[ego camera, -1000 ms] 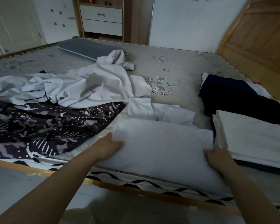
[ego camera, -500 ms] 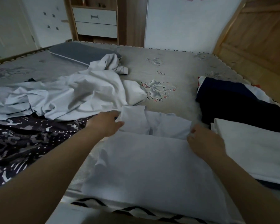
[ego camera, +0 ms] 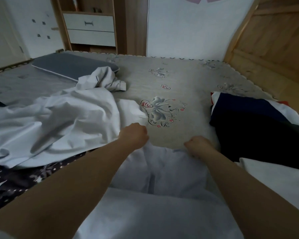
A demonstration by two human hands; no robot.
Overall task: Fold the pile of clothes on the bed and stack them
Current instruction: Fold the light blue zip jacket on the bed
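A single wide-angle view comes from the person's head, looking forward and down across the bed [ego camera: 188, 80] from its near edge. It sits close over the forearms, so the left hand [ego camera: 134, 135] and right hand [ego camera: 199, 146] fill the lower middle. Farther off it takes in the white wall [ego camera: 188, 28], a drawer unit [ego camera: 91, 30] and a wooden headboard [ego camera: 274, 37] at right.

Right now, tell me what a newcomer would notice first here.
Two bare forearms reach forward, the left hand and right hand both fisted on the far edge of a white garment in the foreground. A rumpled white heap sprawls to the left; a dark navy folded stack sits at right.
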